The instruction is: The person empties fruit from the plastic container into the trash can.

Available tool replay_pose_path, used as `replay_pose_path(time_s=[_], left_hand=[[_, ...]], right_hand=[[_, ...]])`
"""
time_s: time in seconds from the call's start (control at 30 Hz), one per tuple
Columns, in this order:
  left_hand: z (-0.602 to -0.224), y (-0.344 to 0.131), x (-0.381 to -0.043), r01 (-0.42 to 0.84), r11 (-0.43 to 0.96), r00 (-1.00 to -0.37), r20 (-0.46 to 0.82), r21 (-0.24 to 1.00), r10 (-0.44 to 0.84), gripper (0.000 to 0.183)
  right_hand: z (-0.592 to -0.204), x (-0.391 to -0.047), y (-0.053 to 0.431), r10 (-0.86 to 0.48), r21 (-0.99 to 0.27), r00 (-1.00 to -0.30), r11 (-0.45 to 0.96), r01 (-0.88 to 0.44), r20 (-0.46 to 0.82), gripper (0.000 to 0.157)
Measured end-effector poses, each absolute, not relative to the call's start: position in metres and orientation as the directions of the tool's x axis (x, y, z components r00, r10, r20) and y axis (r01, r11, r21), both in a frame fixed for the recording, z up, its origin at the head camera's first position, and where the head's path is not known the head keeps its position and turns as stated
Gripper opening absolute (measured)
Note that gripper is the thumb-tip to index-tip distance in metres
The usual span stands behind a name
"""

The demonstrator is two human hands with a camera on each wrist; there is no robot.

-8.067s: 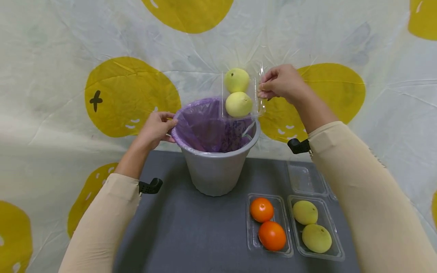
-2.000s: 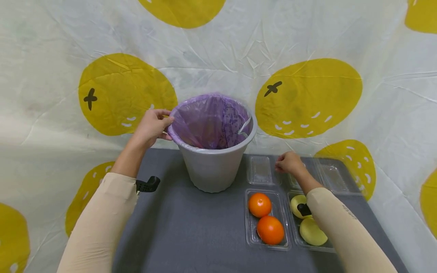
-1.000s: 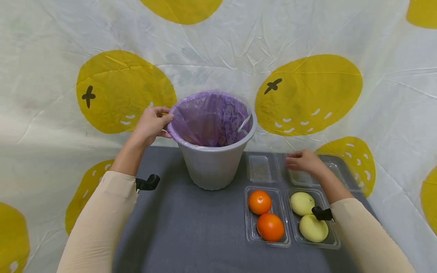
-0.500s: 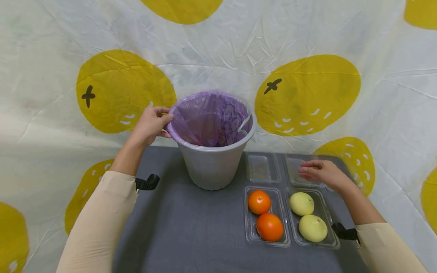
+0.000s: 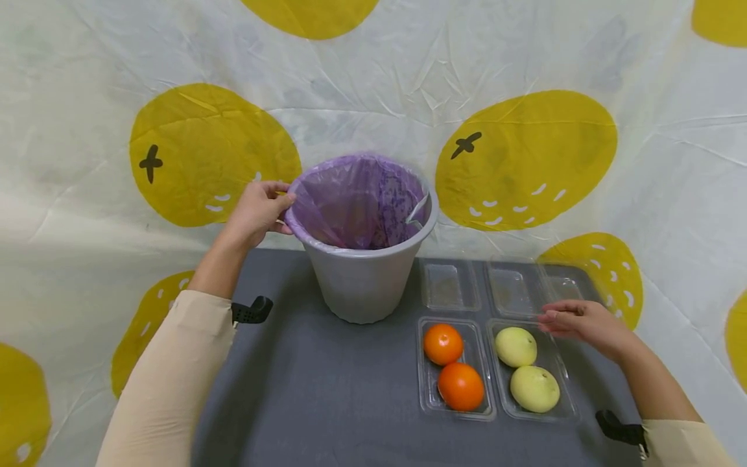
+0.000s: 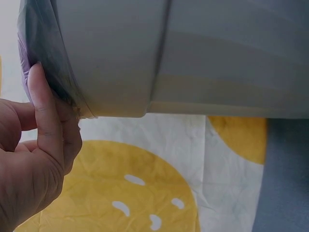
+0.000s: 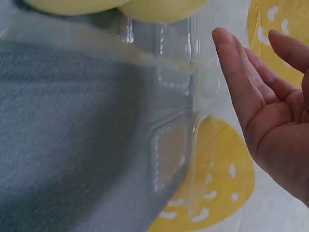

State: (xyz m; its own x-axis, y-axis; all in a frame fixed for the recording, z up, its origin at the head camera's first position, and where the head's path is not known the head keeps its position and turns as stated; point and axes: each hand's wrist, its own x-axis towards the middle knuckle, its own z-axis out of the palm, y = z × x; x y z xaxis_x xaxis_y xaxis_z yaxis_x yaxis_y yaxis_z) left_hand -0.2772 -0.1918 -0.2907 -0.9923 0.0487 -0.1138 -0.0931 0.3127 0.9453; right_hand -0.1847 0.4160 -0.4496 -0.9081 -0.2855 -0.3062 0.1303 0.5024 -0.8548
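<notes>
In the head view my left hand holds the left rim of a grey trash can, thumb over the edge. A purple bag lines the can; the left wrist view shows the fingers against the folded bag at the rim. My right hand hovers with extended fingers and nothing in it, at the back right corner of a clear plastic tray with two pale yellow round fruits. In the right wrist view the right hand is apart from the clear tray edges.
Left of that tray, another clear tray bears two oranges. Behind them stand three fruitless clear containers, a left one, a middle one and a right one. A fruit-print cloth hangs behind the grey table.
The right hand earlier held a container with two pale yellow fruits above the can. It was later by the back containers, then moved right and nearer. The left hand stays on the rim.
</notes>
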Motion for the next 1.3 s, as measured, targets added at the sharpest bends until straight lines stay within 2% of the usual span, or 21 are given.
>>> replay_pose_path(time_s=[0.13,0.17,0.23,0.37,0.43,0.57,0.73,0.87,1.03,1.3], left_hand=[[-0.291,-0.192,-0.278,-0.091,0.313,-0.993,-0.112,0.945,0.049,0.047],[-0.291,-0.192,-0.278,-0.090,0.315,-0.993,-0.111,0.945,0.050,0.047],[-0.291,-0.192,-0.279,-0.089,0.315,-0.993,-0.110,0.945,0.051,0.047],[-0.290,-0.192,-0.279,-0.089,0.312,-0.993,-0.111,0.946,0.052,0.047],[-0.290,-0.191,-0.279,-0.091,0.311,-0.993,-0.112,0.946,0.048,0.047],[-0.290,-0.190,-0.279,-0.093,0.313,-0.993,-0.113,0.945,0.045,0.046],[-0.290,-0.189,-0.279,-0.089,0.315,-0.992,-0.112,0.945,0.054,0.046],[-0.291,-0.189,-0.279,-0.090,0.321,-0.992,-0.112,0.943,0.051,0.045],[-0.292,-0.190,-0.279,-0.092,0.325,-0.993,-0.112,0.941,0.041,0.044],[-0.292,-0.190,-0.278,-0.100,0.318,-0.992,-0.118,0.943,0.038,0.046]], right_hand=[[-0.452,-0.179,0.426,-0.319,-0.876,-0.883,0.448,0.180,-0.344,0.058],[-0.452,-0.178,0.429,-0.336,-0.886,-0.877,0.425,0.185,-0.344,0.050],[-0.454,-0.175,0.435,-0.354,-0.890,-0.865,0.410,0.198,-0.355,0.047],[-0.459,-0.172,0.446,-0.335,-0.856,-0.849,0.463,0.229,-0.408,0.049],[-0.461,-0.170,0.450,-0.295,-0.811,-0.838,0.524,0.259,-0.459,0.057],[-0.469,-0.167,0.458,-0.269,-0.759,-0.809,0.579,0.298,-0.523,0.052],[-0.481,-0.160,0.459,-0.320,-0.757,-0.754,0.557,0.340,-0.574,0.050],[-0.490,-0.156,0.455,-0.384,-0.783,-0.716,0.501,0.370,-0.583,0.046],[-0.500,-0.157,0.451,-0.454,-0.816,-0.691,0.437,0.378,-0.563,0.031],[-0.504,-0.159,0.444,-0.495,-0.850,-0.696,0.380,0.364,-0.520,0.023]])
